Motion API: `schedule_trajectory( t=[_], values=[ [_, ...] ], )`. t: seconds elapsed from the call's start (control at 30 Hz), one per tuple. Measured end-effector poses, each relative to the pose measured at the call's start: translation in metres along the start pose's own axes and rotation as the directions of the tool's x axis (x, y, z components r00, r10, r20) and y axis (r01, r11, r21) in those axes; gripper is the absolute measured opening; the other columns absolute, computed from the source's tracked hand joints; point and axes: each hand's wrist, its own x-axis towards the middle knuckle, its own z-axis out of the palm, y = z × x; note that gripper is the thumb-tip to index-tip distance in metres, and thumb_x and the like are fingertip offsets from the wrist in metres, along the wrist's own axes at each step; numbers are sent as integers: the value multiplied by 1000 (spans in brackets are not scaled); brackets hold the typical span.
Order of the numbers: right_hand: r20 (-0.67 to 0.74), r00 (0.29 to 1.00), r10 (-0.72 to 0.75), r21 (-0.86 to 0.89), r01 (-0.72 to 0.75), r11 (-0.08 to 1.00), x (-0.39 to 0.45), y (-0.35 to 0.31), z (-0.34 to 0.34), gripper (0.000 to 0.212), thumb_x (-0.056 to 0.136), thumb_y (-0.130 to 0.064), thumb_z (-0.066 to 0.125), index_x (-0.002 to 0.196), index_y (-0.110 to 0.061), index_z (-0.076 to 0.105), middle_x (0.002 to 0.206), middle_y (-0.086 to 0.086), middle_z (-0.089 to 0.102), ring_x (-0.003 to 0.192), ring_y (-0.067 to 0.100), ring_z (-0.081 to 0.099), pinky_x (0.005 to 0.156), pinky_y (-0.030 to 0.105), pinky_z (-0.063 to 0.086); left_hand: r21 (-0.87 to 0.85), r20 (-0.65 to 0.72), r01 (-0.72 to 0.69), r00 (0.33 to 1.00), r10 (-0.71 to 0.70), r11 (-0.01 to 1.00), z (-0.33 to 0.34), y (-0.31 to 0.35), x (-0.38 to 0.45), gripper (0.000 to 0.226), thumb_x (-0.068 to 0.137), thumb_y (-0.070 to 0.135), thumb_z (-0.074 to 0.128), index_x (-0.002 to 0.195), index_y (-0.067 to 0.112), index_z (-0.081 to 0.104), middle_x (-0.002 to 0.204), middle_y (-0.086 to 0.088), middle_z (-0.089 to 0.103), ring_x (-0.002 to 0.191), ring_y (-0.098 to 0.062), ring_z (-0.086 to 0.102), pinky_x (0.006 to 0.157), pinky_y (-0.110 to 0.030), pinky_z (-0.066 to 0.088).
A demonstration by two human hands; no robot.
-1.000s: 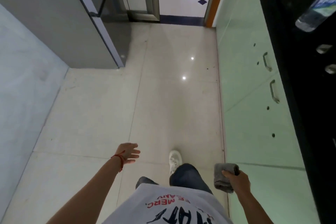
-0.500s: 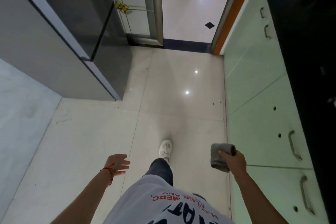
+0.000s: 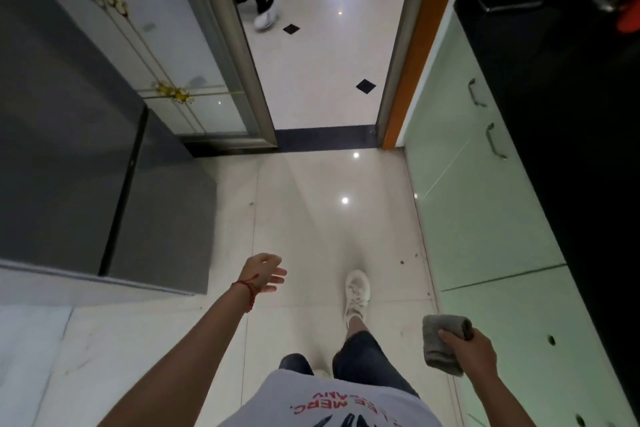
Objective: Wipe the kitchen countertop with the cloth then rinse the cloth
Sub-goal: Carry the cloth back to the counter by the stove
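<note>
The person was on foot in a narrow kitchen, one white shoe (image 3: 356, 295) planted ahead on the pale tiled floor (image 3: 311, 225), so the step in hand looked like the walk to the work area rather than any wiping. The right hand (image 3: 472, 355) was closed around a grey cloth (image 3: 443, 343) — bunched into a thick wad, most of it sticking out past the knuckles on the inner side. It hung in the air just beside the pale green cabinet fronts (image 3: 485, 211), below the level of the black countertop (image 3: 561, 114) and not touching it. The left hand (image 3: 265, 272) was empty, fingers loosely spread and slightly curled, a red string at the wrist, held out over the floor near the corner of a grey fridge (image 3: 86, 166).

The countertop ran along the right edge of the view toward the doorway (image 3: 322, 62), with a few small items blurred at its far end; I could not tell what they were. No sink or tap was in view. By my reading the wiping had not begun — the next move called for turning right, raising the cloth over the counter's front edge and flattening it onto the black surface before any stroke.
</note>
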Motion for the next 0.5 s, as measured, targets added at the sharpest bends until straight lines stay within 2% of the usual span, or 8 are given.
schedule_trajectory(
  t=[0.1, 0.2, 0.27, 0.33, 0.4, 0.43, 0.5],
  values=[
    [-10, 1000, 12, 21, -12, 1000, 43, -49, -12, 42, 78, -17, 71, 110, 8, 60, 107, 27, 64, 98, 39, 59, 79, 34, 40, 7, -1, 9, 1000, -9, 1000, 11, 51, 39, 16, 93, 19, 47, 104, 8, 52, 79, -6, 63, 71, -20, 59, 64, -27, 46],
    [-17, 1000, -6, 61, 7, 998, 80, -107, -28, 37, 78, -15, 70, 106, 8, 62, 96, 22, 63, 83, 29, 54, 75, 33, 40, 20, -2, 28, 1000, -28, 999, 23, 93, 68, 18, 94, 18, 47, 106, 7, 52, 83, -10, 62, 75, -23, 59, 66, -27, 46],
    [-24, 999, -32, 89, 34, 995, 100, -147, -39, 36, 78, -14, 70, 106, 7, 61, 104, 25, 64, 82, 26, 52, 73, 31, 38, 36, -6, 53, 999, -53, 998, 28, 120, 85, 21, 94, 18, 47, 109, 4, 52, 83, -10, 62, 75, -23, 58, 65, -27, 45],
    [-30, 998, -54, 127, 58, 990, 118, -184, -48, 39, 78, -13, 70, 110, 6, 60, 111, 25, 63, 88, 30, 55, 74, 30, 37, 55, -5, 64, 998, -64, 996, 31, 147, 102, 27, 94, 17, 46, 114, 0, 52, 91, -15, 62, 82, -27, 58, 65, -28, 45],
    [-45, 997, -68, 165, 75, 984, 134, -217, -55, 42, 79, -14, 70, 114, 5, 58, 114, 25, 62, 95, 34, 58, 74, 29, 37, 82, -6, 64, 998, -64, 995, 35, 175, 121, 30, 94, 18, 46, 117, -2, 51, 99, -17, 60, 89, -30, 56, 70, -31, 46],
    [-52, 996, -69, 179, 77, 981, 140, -233, -57, 41, 79, -15, 69, 114, 4, 58, 114, 25, 62, 93, 32, 57, 74, 29, 37, 102, 2, 57, 998, -57, 993, 38, 190, 131, 31, 94, 18, 46, 118, -2, 51, 100, -17, 59, 89, -30, 56, 73, -32, 46],
    [-65, 995, -71, 201, 83, 976, 153, -258, -61, 38, 79, -15, 68, 111, 4, 58, 111, 23, 62, 86, 25, 52, 74, 28, 38, 154, 35, 40, 998, -46, 987, 46, 222, 152, 32, 94, 18, 46, 119, -2, 51, 100, -17, 59, 89, -30, 56, 68, -30, 46]
  ],
)
